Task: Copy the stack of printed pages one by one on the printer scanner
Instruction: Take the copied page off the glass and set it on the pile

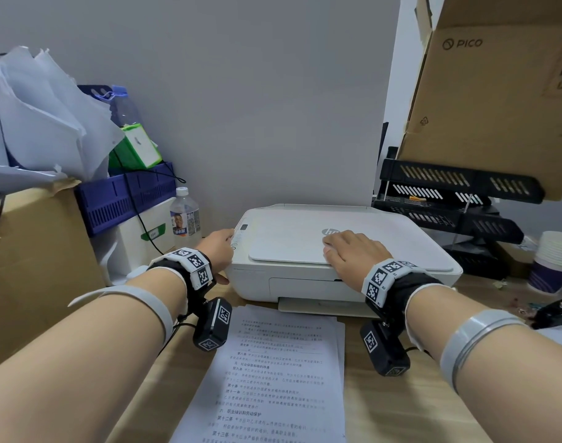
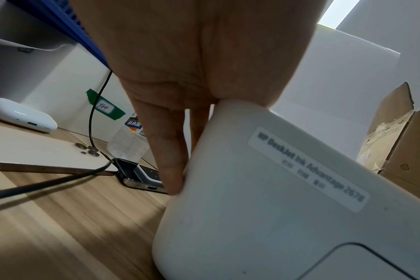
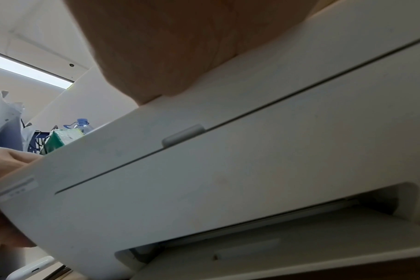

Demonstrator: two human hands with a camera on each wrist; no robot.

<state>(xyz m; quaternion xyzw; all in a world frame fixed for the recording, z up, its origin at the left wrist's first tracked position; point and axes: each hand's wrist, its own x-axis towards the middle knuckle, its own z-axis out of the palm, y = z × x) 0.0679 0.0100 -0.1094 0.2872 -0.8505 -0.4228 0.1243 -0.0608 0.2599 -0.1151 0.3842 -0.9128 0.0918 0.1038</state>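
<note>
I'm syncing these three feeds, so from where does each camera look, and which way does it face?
Head: above, looking down at printer, both forearms, left hand, right hand, printed pages.
Left wrist: low beside the printer's left corner, along the fingers.
Right wrist: low, facing the printer's front; palm above.
All share the printer.

Head camera is looking forward and down from above onto the printer (image 1: 343, 251). Left wrist camera is sitting low at the tabletop (image 2: 60, 227), peering up along the printer's left corner. Right wrist camera is pressing close under its front, tilting upward; all three are sharing the printer.
</note>
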